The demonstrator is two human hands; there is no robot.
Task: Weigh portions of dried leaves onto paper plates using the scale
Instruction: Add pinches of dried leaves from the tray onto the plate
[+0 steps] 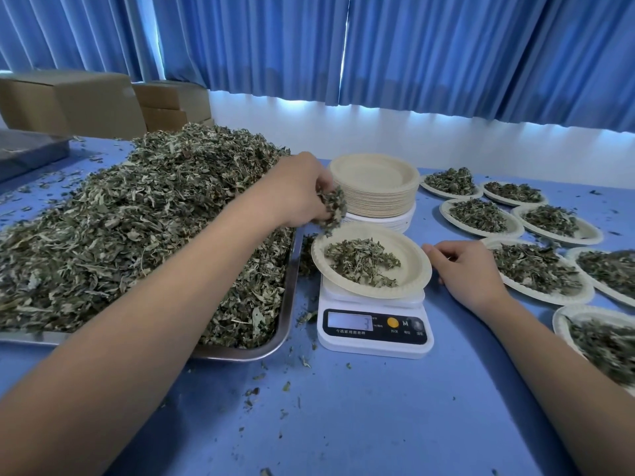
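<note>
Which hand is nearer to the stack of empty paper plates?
Left. The left hand, holding dried leaves, is right beside the stack, on its left side. The right hand rests on the table, closer to the camera.

A white digital kitchen scale stood mid-desk, carrying a round beige paper plate of dried leaves. A rectangular steel tray heaped with loose dried green leaves lay to the left. Stacked empty paper plates stood behind, filled white paper plates right, and brown cardboard boxes far left.
</note>
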